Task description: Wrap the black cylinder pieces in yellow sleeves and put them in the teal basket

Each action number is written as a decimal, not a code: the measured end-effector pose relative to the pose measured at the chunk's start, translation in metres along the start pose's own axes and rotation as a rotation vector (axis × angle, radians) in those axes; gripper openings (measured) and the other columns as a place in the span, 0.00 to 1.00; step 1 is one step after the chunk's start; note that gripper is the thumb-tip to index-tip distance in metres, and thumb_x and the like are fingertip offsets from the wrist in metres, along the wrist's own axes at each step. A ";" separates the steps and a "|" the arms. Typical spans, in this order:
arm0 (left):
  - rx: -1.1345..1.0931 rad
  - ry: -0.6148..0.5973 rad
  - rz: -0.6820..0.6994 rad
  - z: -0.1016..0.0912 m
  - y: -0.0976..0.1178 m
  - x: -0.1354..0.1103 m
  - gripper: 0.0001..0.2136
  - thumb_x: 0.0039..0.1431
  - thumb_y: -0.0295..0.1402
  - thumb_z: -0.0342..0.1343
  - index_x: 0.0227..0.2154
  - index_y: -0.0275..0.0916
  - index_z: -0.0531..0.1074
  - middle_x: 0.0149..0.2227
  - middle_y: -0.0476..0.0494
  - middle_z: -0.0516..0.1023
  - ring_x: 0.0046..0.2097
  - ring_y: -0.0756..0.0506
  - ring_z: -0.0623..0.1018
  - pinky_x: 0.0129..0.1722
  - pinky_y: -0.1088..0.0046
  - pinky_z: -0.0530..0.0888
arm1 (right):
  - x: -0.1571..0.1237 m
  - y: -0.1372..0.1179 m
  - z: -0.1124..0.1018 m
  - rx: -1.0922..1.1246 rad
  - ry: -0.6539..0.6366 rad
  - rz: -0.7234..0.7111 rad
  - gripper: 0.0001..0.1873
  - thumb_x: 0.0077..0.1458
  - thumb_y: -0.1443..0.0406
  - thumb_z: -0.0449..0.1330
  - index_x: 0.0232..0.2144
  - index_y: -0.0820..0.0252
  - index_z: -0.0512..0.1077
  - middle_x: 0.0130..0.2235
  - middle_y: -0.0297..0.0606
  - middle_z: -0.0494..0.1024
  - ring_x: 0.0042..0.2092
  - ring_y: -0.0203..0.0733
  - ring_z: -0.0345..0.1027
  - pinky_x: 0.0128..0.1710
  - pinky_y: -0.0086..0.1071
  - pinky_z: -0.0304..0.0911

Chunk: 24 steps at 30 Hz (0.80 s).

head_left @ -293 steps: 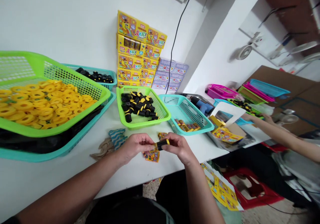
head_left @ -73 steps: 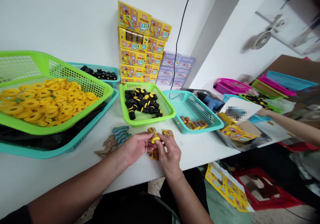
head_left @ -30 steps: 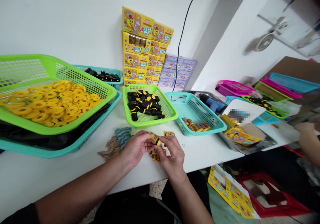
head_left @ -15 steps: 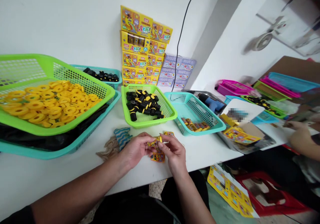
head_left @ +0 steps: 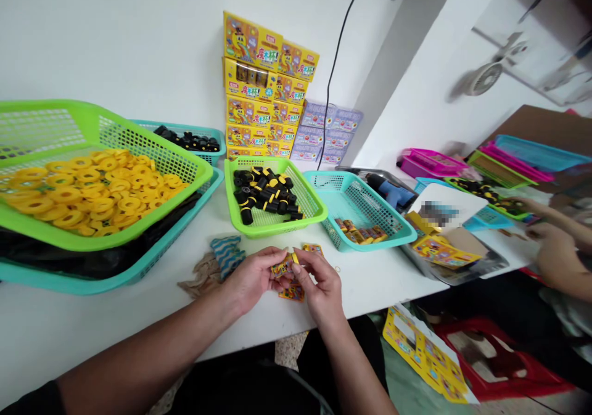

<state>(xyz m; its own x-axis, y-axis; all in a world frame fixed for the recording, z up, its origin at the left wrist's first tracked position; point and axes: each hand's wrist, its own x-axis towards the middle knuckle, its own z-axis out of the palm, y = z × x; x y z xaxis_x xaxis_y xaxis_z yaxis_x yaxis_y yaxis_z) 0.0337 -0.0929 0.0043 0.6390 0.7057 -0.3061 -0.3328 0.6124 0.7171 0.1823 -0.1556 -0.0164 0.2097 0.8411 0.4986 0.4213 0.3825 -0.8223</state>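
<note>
Both hands meet over the front of the white table. Between them is a small cylinder point(head_left: 282, 267) with a colourful printed label and a yellow rim. My left hand point(head_left: 250, 279) closes its fingers round the labelled side, while my right hand point(head_left: 324, 287) pinches the end with the yellow rim. Beneath the hands lies a printed label sheet point(head_left: 292, 292), partly covered by fingers. Another printed piece point(head_left: 312, 248) shows just behind my right hand. Beside my left hand are a blue striped packet point(head_left: 226, 256) and a crumpled brown cloth point(head_left: 203, 276).
A green basket point(head_left: 240, 222) holds black cylinders with yellow rims; a turquoise basket point(head_left: 395, 237) holds labelled ones. Yellow rings point(head_left: 115, 187) fill a left basket. Yellow boxes point(head_left: 252, 110) stand against the wall. At right, a co-worker's hands point(head_left: 550, 242) work beside a metal tray point(head_left: 494, 261).
The cylinder has tilted and turned slightly between my fingers, showing more of its label. A co-worker's arm at the right now reaches to a basket of black pieces.
</note>
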 end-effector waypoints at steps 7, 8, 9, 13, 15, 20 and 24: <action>-0.062 0.066 0.046 0.004 0.000 -0.001 0.12 0.47 0.34 0.66 0.24 0.36 0.68 0.26 0.48 0.73 0.28 0.48 0.73 0.31 0.70 0.72 | -0.005 0.000 0.011 0.014 0.013 0.066 0.09 0.60 0.61 0.60 0.40 0.57 0.77 0.32 0.36 0.77 0.34 0.38 0.72 0.34 0.32 0.70; -0.061 0.079 0.046 0.005 0.001 -0.001 0.11 0.47 0.33 0.67 0.25 0.36 0.70 0.26 0.47 0.73 0.28 0.48 0.73 0.30 0.71 0.71 | -0.005 0.000 0.012 0.036 0.004 0.085 0.10 0.60 0.60 0.59 0.40 0.57 0.77 0.32 0.36 0.76 0.34 0.38 0.72 0.34 0.32 0.70; -0.063 0.088 0.044 0.005 0.001 -0.001 0.10 0.46 0.32 0.67 0.28 0.36 0.71 0.27 0.46 0.74 0.28 0.48 0.74 0.29 0.71 0.71 | -0.006 0.001 0.013 0.059 -0.005 0.108 0.10 0.60 0.60 0.59 0.40 0.57 0.77 0.32 0.36 0.76 0.33 0.38 0.72 0.33 0.32 0.70; -0.081 0.078 0.036 0.006 0.001 -0.001 0.10 0.45 0.30 0.67 0.28 0.35 0.72 0.28 0.45 0.74 0.28 0.48 0.74 0.28 0.72 0.70 | -0.007 0.000 0.017 0.229 -0.016 0.238 0.11 0.57 0.58 0.62 0.39 0.58 0.77 0.29 0.35 0.76 0.29 0.37 0.71 0.29 0.32 0.71; -0.071 0.063 0.034 0.005 0.002 -0.002 0.10 0.45 0.30 0.67 0.24 0.35 0.69 0.26 0.47 0.72 0.27 0.49 0.72 0.27 0.72 0.71 | -0.007 -0.004 0.019 0.343 -0.003 0.304 0.11 0.55 0.57 0.64 0.36 0.59 0.76 0.27 0.33 0.75 0.26 0.36 0.69 0.27 0.31 0.70; -0.041 0.060 0.004 0.004 0.001 -0.003 0.14 0.47 0.31 0.67 0.21 0.36 0.65 0.24 0.48 0.71 0.26 0.48 0.72 0.26 0.70 0.73 | -0.008 -0.008 0.024 0.462 0.007 0.407 0.14 0.54 0.55 0.63 0.28 0.60 0.73 0.25 0.31 0.72 0.23 0.33 0.65 0.23 0.28 0.65; -0.063 -0.006 -0.004 0.004 0.000 -0.003 0.12 0.49 0.33 0.66 0.24 0.36 0.67 0.26 0.46 0.73 0.27 0.48 0.73 0.29 0.69 0.74 | -0.008 -0.007 0.022 0.444 0.010 0.402 0.15 0.55 0.53 0.62 0.30 0.59 0.72 0.23 0.30 0.71 0.22 0.33 0.63 0.22 0.28 0.64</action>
<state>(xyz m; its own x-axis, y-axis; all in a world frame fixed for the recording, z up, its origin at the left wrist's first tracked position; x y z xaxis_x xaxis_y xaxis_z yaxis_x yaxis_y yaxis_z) 0.0345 -0.0963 0.0074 0.6446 0.7013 -0.3046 -0.3732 0.6363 0.6752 0.1581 -0.1566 -0.0205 0.2857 0.9501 0.1255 -0.1010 0.1601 -0.9819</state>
